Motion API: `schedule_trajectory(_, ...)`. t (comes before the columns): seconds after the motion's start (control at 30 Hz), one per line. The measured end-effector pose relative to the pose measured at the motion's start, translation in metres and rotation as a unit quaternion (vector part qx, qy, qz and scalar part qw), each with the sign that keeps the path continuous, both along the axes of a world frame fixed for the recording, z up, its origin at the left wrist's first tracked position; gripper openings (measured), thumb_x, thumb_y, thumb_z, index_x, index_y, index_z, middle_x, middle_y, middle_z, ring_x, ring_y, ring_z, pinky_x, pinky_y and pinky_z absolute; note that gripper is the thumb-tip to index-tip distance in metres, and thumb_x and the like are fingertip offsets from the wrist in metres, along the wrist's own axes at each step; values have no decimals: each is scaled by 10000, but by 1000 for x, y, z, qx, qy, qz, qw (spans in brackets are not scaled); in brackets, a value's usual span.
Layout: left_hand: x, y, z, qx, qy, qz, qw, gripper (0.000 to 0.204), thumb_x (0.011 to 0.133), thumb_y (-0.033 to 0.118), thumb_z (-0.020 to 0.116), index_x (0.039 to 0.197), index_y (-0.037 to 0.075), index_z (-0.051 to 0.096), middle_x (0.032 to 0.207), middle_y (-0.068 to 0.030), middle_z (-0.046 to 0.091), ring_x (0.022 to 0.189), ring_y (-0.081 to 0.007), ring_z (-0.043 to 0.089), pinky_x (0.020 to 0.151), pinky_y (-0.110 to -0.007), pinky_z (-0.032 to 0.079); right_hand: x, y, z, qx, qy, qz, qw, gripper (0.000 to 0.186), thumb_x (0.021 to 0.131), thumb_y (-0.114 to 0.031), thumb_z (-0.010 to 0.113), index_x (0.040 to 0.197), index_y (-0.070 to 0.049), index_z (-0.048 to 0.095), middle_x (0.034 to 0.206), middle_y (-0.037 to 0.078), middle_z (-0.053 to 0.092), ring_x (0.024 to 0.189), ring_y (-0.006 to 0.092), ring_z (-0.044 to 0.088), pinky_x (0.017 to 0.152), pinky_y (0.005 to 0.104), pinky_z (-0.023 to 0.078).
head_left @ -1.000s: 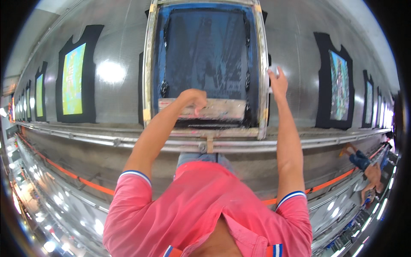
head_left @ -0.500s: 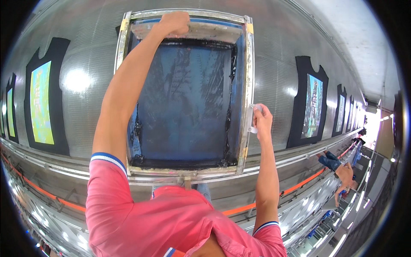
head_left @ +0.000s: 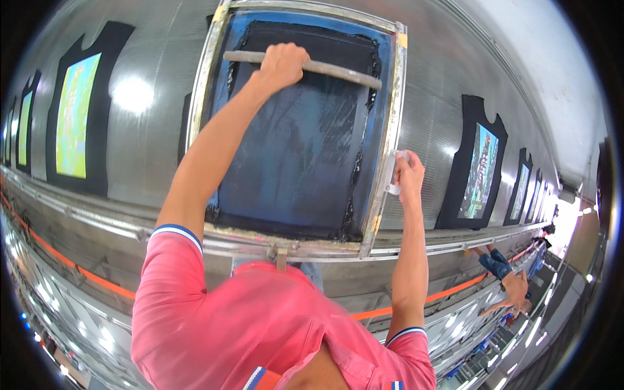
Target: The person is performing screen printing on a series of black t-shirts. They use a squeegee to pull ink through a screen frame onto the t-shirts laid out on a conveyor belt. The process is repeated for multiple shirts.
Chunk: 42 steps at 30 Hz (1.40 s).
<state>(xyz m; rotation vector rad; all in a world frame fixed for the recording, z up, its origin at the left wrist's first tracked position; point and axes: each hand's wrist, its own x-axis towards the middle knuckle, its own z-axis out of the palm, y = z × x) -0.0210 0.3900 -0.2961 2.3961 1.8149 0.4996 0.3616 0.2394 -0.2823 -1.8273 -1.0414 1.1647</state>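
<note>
A screen printing frame with metal sides lies in front of me. Its blue mesh is smeared with black ink, thickest along the edges. My left hand is closed over the middle of a long squeegee, which spans most of the frame's width near the far end. The squeegee sits slightly slanted, and its blade is hidden below. At the frame's right side my right hand grips a pale handle. What lies under the screen is hidden.
Black sleeveless shirt pieces with a yellow-green print lie to the left on the long metal table. Others with a blue-green print lie to the right. A rail runs along the near edge. Another person is at the far right.
The squeegee has come away from the frame's far end toward me, my left hand still on it. It was leaning with its broad face showing; now its top edge shows. The whole view has tilted.
</note>
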Motion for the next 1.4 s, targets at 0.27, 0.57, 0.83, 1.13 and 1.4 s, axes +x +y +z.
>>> schedule_trajectory(0.27,19,-113,-29,73,-133,-19,988,199,697,-21,595,840,52,712,810,-187,701,777,-391,688,677,-502,532,3,129,-8,56,-15,29,998,360,908,-179,688,1156,67,603,642,13,530,456,81,452,386,268,318)
schedule_trajectory(0.57,83,-277,-79,16,-90,5,996,479,739,38,601,1215,3,638,1291,-166,648,1225,-329,611,1036,-465,482,26,202,-66,73,-88,10,993,398,888,-260,715,1148,39,681,757,63,641,601,133,555,533,293,441)
schedule_trajectory(0.83,69,-248,-8,-108,-128,-3,986,306,709,45,638,1011,20,684,1120,-140,708,1129,-299,647,1015,-454,484,33,218,-65,99,-102,-41,989,345,870,-259,724,1032,45,748,913,117,733,835,185,646,778,342,498)
schedule_trajectory(1.13,32,-207,66,-214,29,18,976,144,624,94,697,758,51,731,796,-138,709,859,-329,703,1054,-672,342,18,214,-26,62,-47,-37,996,307,881,-235,718,985,52,746,867,97,729,768,170,654,706,337,515)
schedule_trajectory(1.4,20,-203,38,-160,-30,30,986,129,626,197,724,691,87,738,688,-149,699,698,-328,709,673,-432,535,16,220,-45,77,-62,28,995,275,923,-216,677,963,52,725,783,46,678,623,125,568,555,303,447)
